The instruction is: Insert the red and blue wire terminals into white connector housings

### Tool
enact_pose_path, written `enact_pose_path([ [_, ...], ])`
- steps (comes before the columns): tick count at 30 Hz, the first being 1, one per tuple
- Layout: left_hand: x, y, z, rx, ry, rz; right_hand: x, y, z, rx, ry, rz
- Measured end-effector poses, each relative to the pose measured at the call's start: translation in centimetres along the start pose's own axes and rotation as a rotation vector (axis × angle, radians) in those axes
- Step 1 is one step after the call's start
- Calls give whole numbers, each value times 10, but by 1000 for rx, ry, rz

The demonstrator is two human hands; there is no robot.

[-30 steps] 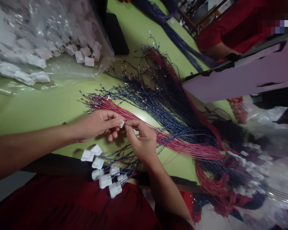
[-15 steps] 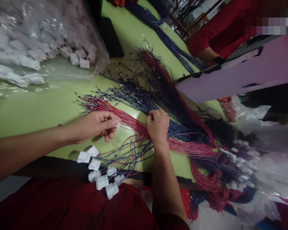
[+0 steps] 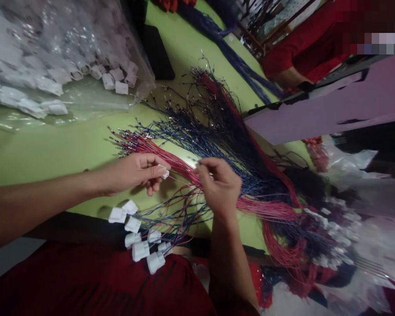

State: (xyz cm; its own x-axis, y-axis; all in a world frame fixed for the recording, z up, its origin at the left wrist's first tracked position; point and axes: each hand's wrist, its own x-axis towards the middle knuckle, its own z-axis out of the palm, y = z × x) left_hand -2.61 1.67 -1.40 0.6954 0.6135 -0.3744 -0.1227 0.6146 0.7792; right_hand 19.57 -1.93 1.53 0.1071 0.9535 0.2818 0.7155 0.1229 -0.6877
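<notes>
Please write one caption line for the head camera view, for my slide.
Left hand pinches a white connector while right hand picks among red and blue wires.

Left hand (image 3: 136,172) pinches a white connector (image 3: 165,174), mostly covered by thumb and fingertips; can't tell its shape or slots. Right hand (image 3: 220,186) is seen from the back, fingertips curled under; whether a wire sits between them is unclear. Wire bundle (image 3: 237,175) blurs toward the right, strands merge there. Bag of white housings (image 3: 52,66) is cut off by the top and left edges. Co-worker (image 3: 303,48) is cropped at the top, face not shown.
</notes>
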Motion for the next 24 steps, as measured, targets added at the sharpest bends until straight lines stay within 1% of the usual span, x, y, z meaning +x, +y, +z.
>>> enact_pose_path([
  [3,0,-1,-1,76,-31,26,-8,-36,22,144,-196,25],
  [5,-1,-2,-2,94,-42,49,-8,-49,30,224,-246,46],
  [6,-2,-2,-2,95,-43,57,-7,-52,31,248,-250,54],
  [9,-3,0,-2,100,-44,55,-3,-43,30,252,-214,102],
  [12,-2,-1,-2,90,-34,53,-4,-27,31,145,-181,127],
  [14,-2,-2,-3,67,-34,62,-7,-21,32,54,-162,82],
  [19,-2,-6,-7,28,-49,30,-13,-23,34,-206,-129,-126],
  [22,-3,-5,-7,16,-57,23,-14,-23,33,-262,-121,-248],
  [24,-3,-4,-7,4,-43,17,-14,-23,33,-267,-109,-281],
])
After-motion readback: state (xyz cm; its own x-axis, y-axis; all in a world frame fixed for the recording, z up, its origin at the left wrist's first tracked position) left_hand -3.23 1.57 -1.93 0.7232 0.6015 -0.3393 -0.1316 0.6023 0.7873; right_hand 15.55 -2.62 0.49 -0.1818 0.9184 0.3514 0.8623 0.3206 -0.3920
